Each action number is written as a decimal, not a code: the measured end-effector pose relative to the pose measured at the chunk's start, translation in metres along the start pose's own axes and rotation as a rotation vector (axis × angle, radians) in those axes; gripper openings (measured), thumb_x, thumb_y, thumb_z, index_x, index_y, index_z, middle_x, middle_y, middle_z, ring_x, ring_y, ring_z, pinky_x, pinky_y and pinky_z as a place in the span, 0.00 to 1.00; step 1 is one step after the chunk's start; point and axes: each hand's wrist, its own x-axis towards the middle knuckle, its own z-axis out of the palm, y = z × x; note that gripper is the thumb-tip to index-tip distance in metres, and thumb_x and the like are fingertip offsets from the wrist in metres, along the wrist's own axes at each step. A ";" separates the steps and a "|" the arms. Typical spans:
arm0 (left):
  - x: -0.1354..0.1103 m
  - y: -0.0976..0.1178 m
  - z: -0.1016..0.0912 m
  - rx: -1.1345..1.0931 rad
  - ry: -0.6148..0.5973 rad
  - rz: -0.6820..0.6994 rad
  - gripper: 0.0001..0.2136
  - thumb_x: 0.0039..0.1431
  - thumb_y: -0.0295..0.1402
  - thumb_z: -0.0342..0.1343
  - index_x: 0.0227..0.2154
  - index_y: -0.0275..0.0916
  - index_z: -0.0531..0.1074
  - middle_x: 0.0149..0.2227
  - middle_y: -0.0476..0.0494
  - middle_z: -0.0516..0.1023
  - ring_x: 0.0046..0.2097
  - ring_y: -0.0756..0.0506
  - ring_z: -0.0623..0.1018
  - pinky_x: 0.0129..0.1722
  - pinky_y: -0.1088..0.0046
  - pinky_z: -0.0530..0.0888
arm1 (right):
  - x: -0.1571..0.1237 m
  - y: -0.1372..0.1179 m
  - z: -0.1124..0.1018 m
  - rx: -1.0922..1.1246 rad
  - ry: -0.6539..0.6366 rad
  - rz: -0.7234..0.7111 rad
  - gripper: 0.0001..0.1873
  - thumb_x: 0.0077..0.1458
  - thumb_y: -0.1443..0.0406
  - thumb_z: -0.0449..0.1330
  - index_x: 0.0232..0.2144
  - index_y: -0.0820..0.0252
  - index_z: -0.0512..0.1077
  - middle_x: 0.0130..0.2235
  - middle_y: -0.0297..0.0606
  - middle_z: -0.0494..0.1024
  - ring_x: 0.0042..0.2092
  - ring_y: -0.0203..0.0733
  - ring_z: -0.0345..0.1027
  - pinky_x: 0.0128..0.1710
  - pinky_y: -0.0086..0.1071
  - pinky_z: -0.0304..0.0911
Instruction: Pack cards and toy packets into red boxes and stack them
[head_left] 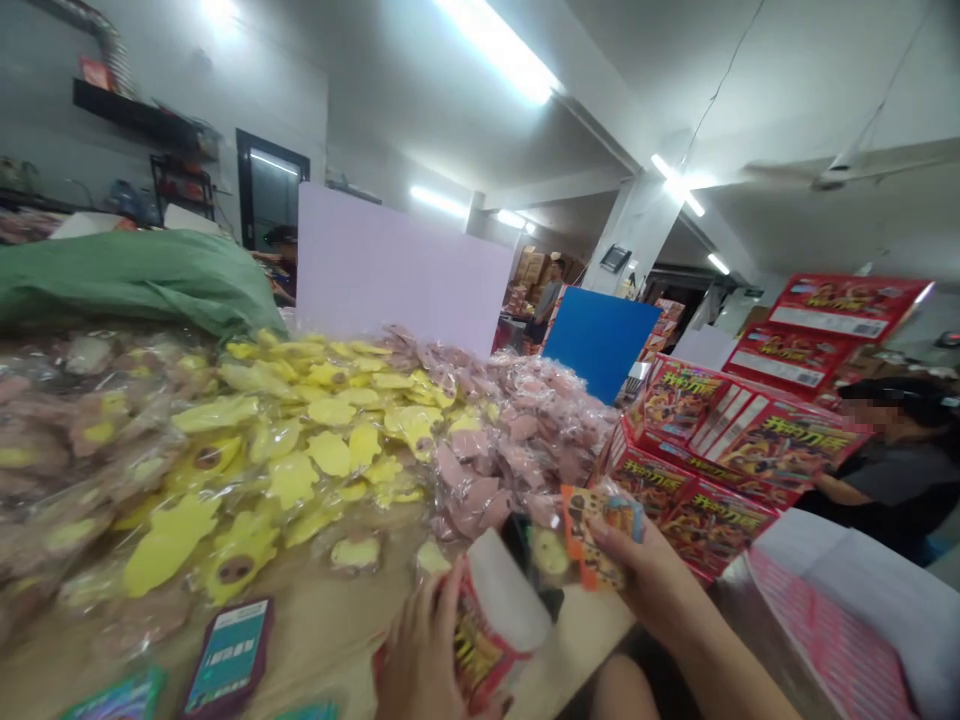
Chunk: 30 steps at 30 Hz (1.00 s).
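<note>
My left hand (424, 640) is wrapped round a small red printed box (480, 635) with a raised white flap, near the table's front edge. To its right, my right hand (626, 545) pinches orange printed packets (589, 570) with cartoon figures, held apart from the box. Just beyond both hands lies a heap of pink wrapped pieces (480, 480). Yellow flat figures in clear bags (300, 450) are piled to the left of it. What is inside the box is hidden from me.
Stacked red display boxes (712, 480) stand at the right, with a co-worker (900, 470) beside them. Teal and purple packets (229, 650) lie at the front left. A green sack (135, 280), a lilac board (397, 270) and a blue board (596, 335) rise behind the heap.
</note>
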 end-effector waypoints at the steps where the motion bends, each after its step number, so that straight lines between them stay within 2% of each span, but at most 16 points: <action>1: 0.003 0.007 -0.001 0.114 0.042 0.067 0.46 0.31 0.38 0.63 0.58 0.44 0.51 0.56 0.34 0.58 0.57 0.28 0.56 0.54 0.50 0.54 | -0.003 -0.008 0.004 -0.024 0.032 -0.048 0.22 0.40 0.56 0.64 0.38 0.52 0.62 0.33 0.35 0.73 0.33 0.44 0.69 0.35 0.38 0.65; 3: 0.006 0.020 -0.004 0.280 0.109 0.172 0.44 0.36 0.41 0.61 0.59 0.44 0.49 0.56 0.35 0.58 0.56 0.30 0.57 0.52 0.51 0.56 | -0.008 -0.013 0.012 -0.153 0.084 -0.124 0.22 0.39 0.57 0.65 0.37 0.53 0.62 0.31 0.33 0.72 0.32 0.41 0.67 0.32 0.34 0.65; 5: 0.006 0.029 -0.008 0.383 0.154 0.256 0.40 0.41 0.41 0.58 0.59 0.44 0.48 0.55 0.36 0.58 0.55 0.33 0.58 0.53 0.52 0.56 | -0.011 -0.007 0.016 -0.248 0.084 -0.143 0.22 0.41 0.56 0.64 0.37 0.55 0.62 0.32 0.34 0.71 0.33 0.41 0.67 0.32 0.32 0.64; 8: 0.002 0.036 -0.012 0.486 0.162 0.347 0.38 0.44 0.39 0.57 0.59 0.40 0.48 0.55 0.36 0.57 0.55 0.34 0.58 0.53 0.52 0.56 | -0.013 0.002 0.013 -0.407 -0.071 -0.114 0.22 0.43 0.56 0.61 0.39 0.59 0.62 0.33 0.35 0.72 0.34 0.41 0.67 0.32 0.32 0.64; 11: -0.004 0.041 -0.009 0.537 0.154 0.390 0.38 0.45 0.39 0.56 0.59 0.39 0.48 0.55 0.35 0.56 0.55 0.35 0.57 0.53 0.52 0.55 | -0.014 0.001 0.011 -0.706 -0.150 -0.191 0.21 0.46 0.58 0.59 0.43 0.57 0.63 0.36 0.37 0.73 0.36 0.43 0.67 0.36 0.35 0.63; 13: -0.009 0.045 -0.004 0.551 0.163 0.397 0.38 0.46 0.40 0.56 0.59 0.38 0.48 0.55 0.35 0.55 0.55 0.35 0.56 0.54 0.52 0.54 | -0.015 -0.002 0.013 -0.855 -0.081 -0.266 0.24 0.47 0.60 0.58 0.47 0.58 0.61 0.41 0.41 0.72 0.41 0.46 0.66 0.41 0.38 0.61; 15: -0.013 0.049 0.001 0.550 0.181 0.387 0.38 0.45 0.40 0.56 0.59 0.38 0.48 0.56 0.35 0.55 0.55 0.34 0.56 0.54 0.52 0.54 | -0.017 -0.006 0.017 -0.931 0.013 -0.292 0.24 0.46 0.60 0.58 0.47 0.61 0.61 0.41 0.45 0.72 0.41 0.49 0.66 0.42 0.40 0.60; 16: -0.014 0.051 0.003 0.546 0.189 0.379 0.38 0.45 0.40 0.56 0.59 0.38 0.48 0.56 0.35 0.55 0.55 0.34 0.57 0.54 0.52 0.54 | -0.018 -0.008 0.020 -0.927 -0.001 -0.285 0.23 0.47 0.61 0.57 0.46 0.61 0.62 0.40 0.45 0.72 0.40 0.48 0.67 0.42 0.40 0.61; 17: -0.015 0.052 0.004 0.542 0.196 0.369 0.38 0.45 0.39 0.56 0.59 0.38 0.48 0.56 0.35 0.55 0.56 0.35 0.57 0.54 0.52 0.54 | -0.019 -0.009 0.023 -0.883 -0.070 -0.268 0.20 0.48 0.61 0.56 0.45 0.61 0.64 0.39 0.44 0.73 0.39 0.47 0.67 0.41 0.39 0.61; 20: -0.016 0.051 0.009 0.529 0.227 0.309 0.40 0.43 0.39 0.57 0.59 0.36 0.48 0.55 0.34 0.57 0.55 0.34 0.58 0.52 0.51 0.57 | -0.024 -0.013 0.030 -0.605 -0.356 -0.198 0.17 0.54 0.58 0.50 0.44 0.59 0.68 0.39 0.41 0.74 0.40 0.43 0.68 0.41 0.35 0.63; 23: -0.018 0.046 0.016 0.484 0.242 0.236 0.41 0.41 0.39 0.58 0.59 0.32 0.49 0.55 0.31 0.58 0.55 0.30 0.59 0.51 0.48 0.58 | -0.030 -0.010 0.034 -0.494 -0.396 -0.157 0.22 0.54 0.53 0.49 0.42 0.61 0.70 0.37 0.41 0.76 0.39 0.43 0.68 0.38 0.33 0.64; 26: -0.020 0.044 0.018 0.338 0.122 0.130 0.34 0.44 0.32 0.54 0.58 0.34 0.53 0.56 0.31 0.59 0.56 0.31 0.59 0.53 0.49 0.57 | -0.037 -0.002 0.032 -0.641 -0.543 -0.121 0.20 0.51 0.52 0.53 0.33 0.61 0.74 0.31 0.37 0.76 0.34 0.41 0.68 0.34 0.28 0.64; 28: -0.024 0.045 0.011 0.139 -0.062 0.031 0.31 0.47 0.30 0.52 0.57 0.36 0.54 0.55 0.34 0.64 0.53 0.35 0.66 0.51 0.56 0.63 | -0.040 0.001 0.030 -0.749 -0.611 -0.103 0.17 0.46 0.52 0.57 0.28 0.60 0.75 0.28 0.35 0.75 0.32 0.39 0.68 0.31 0.26 0.63; 30: -0.033 0.049 -0.003 -0.105 -0.233 -0.048 0.29 0.49 0.32 0.53 0.57 0.41 0.55 0.51 0.39 0.70 0.47 0.40 0.72 0.46 0.66 0.70 | -0.045 0.000 0.031 -0.792 -0.630 -0.127 0.16 0.44 0.52 0.60 0.26 0.58 0.74 0.27 0.34 0.75 0.32 0.39 0.68 0.31 0.26 0.63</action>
